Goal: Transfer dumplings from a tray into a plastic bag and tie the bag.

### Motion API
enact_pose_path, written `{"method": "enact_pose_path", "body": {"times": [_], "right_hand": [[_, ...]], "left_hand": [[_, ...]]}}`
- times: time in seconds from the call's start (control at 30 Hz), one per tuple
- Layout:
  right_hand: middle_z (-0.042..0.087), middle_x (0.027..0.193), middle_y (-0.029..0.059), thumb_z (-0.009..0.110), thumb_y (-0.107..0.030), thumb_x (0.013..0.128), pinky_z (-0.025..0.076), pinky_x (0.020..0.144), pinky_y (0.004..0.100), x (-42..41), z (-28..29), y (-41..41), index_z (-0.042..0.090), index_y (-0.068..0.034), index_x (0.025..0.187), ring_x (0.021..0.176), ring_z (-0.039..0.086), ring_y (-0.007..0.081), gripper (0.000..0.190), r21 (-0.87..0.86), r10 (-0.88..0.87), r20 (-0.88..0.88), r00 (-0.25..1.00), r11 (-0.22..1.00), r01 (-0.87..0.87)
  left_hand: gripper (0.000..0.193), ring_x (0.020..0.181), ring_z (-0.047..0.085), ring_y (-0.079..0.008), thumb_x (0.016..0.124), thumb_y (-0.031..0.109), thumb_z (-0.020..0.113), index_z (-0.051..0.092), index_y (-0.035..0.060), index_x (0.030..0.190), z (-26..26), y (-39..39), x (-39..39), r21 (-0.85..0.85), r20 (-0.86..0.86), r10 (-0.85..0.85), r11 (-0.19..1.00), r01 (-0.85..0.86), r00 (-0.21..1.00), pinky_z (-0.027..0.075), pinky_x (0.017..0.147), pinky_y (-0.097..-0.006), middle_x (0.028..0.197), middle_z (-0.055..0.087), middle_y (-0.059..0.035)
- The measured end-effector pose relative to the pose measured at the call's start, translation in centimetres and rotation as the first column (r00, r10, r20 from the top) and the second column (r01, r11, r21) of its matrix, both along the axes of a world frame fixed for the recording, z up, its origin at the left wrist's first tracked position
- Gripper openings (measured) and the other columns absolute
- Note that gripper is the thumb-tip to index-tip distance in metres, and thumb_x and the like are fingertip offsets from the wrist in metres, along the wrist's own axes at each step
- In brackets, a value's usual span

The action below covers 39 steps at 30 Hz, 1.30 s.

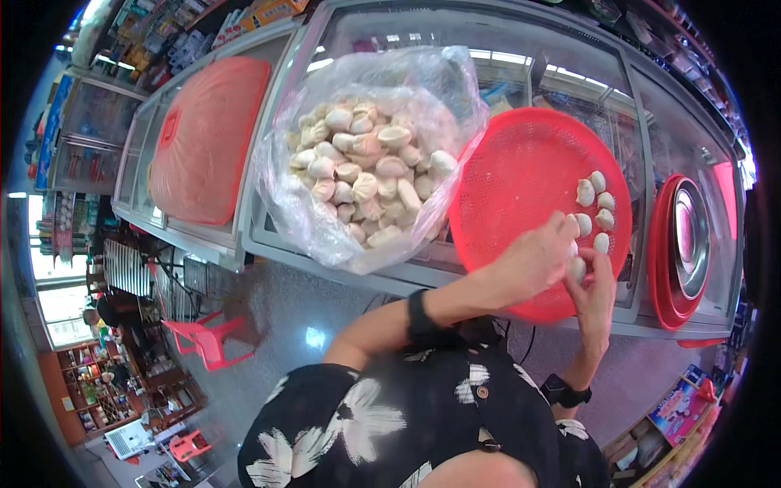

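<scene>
A round red perforated plastic tray (506, 189) lies on a glass-topped chest freezer (390, 277). Over its right part, my left hand (537, 250) has its fingertips closed around a small white dumpling (572, 227), partly hidden by the fingers. Close beside it, my right hand (593, 293) pinches another dumpling (575, 268) between thumb and fingers. Several pale dumplings (584, 193) rest along the tray's right side, just beyond both hands. Left of the tray, a clear plastic bag (421, 67) stands open, filled with many dumplings (366, 177).
A red mesh cover (207, 140) sits on the freezer at left. Stacked red and metal trays (689, 238) lie at right. On the floor stands a red plastic chair (210, 341). Stocked shelves (183, 36) line the back; a person (116, 317) is far left.
</scene>
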State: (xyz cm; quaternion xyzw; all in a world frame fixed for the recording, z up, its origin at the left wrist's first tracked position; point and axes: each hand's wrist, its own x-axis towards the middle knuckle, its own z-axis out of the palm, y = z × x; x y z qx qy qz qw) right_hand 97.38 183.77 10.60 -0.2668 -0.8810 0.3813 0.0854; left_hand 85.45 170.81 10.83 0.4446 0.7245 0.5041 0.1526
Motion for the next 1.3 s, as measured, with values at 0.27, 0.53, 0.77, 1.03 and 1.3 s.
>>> {"method": "enact_pose_path", "body": {"times": [0.27, 0.53, 0.77, 1.03, 1.3], "right_hand": [[0.058, 0.097, 0.0109, 0.072, -0.006, 0.073, 0.048, 0.079, 0.0337, -13.5, 4.7, -13.8, 0.06, -0.006, 0.106, 0.09, 0.057, 0.0242, 0.035, 0.015, 0.279, -0.427, 0.86, 0.953, -0.301], [0.054, 0.102, 0.0162, 0.069, -0.011, 0.076, 0.044, 0.084, 0.0418, -20.5, -1.2, -22.3, 0.051, -0.003, 0.105, 0.097, 0.052, 0.0349, 0.035, 0.05, 0.56, -0.206, 0.803, 0.825, -0.562], [0.053, 0.097, 0.0146, 0.066, -0.011, 0.077, 0.045, 0.083, 0.0414, -20.3, -4.5, -22.9, 0.053, -0.005, 0.101, 0.096, 0.052, 0.0345, 0.029, 0.137, 0.597, -0.164, 0.785, 0.802, -0.582], [0.056, 0.106, 0.0138, 0.067, -0.014, 0.079, 0.045, 0.088, 0.038, -12.9, -1.9, -9.7, 0.059, -0.005, 0.106, 0.1, 0.055, 0.0306, 0.03, 0.272, 0.281, -0.234, 0.931, 0.938, -0.215], [0.057, 0.105, 0.0136, 0.065, -0.011, 0.079, 0.044, 0.088, 0.0415, -3.4, -6.1, 6.8, 0.056, -0.005, 0.11, 0.1, 0.053, 0.0328, 0.033, 0.297, -0.135, -0.014, 0.991, 0.946, 0.133]], "left_hand": [[0.031, 0.079, 0.061, -0.0249, 0.08, 0.012, 0.068, 0.058, 0.0022, 0.109, 4.1, -19.2, -9.8, -0.114, -0.227, 0.407, 0.891, -0.44, 0.885, 0.049, 0.068, -0.0318, 0.099, 0.06, -0.0134], [0.032, 0.087, 0.058, -0.0393, 0.076, 0.007, 0.065, 0.048, 0.0042, 0.103, -0.5, -26.3, -12.0, -0.559, -0.239, 0.293, 0.738, -0.378, 0.926, 0.046, 0.071, -0.0466, 0.099, 0.055, -0.0178], [0.036, 0.086, 0.058, -0.0392, 0.076, 0.006, 0.065, 0.049, 0.0065, 0.107, -1.1, -26.2, -13.1, -0.585, -0.202, 0.205, 0.759, -0.286, 0.958, 0.046, 0.07, -0.0474, 0.103, 0.053, -0.0166], [0.04, 0.074, 0.054, -0.0259, 0.076, 0.008, 0.069, 0.055, 0.0053, 0.113, 2.0, -21.6, -10.2, -0.546, -0.301, 0.395, 0.675, -0.496, 0.868, 0.046, 0.068, -0.0357, 0.102, 0.053, -0.0117], [0.035, 0.085, 0.06, -0.026, 0.079, 0.012, 0.07, 0.058, 0.0012, 0.11, 0.1, -2.6, -3.7, -0.243, -0.281, 0.126, 0.95, -0.198, 0.951, 0.049, 0.074, -0.0343, 0.098, 0.058, -0.0145]]}}
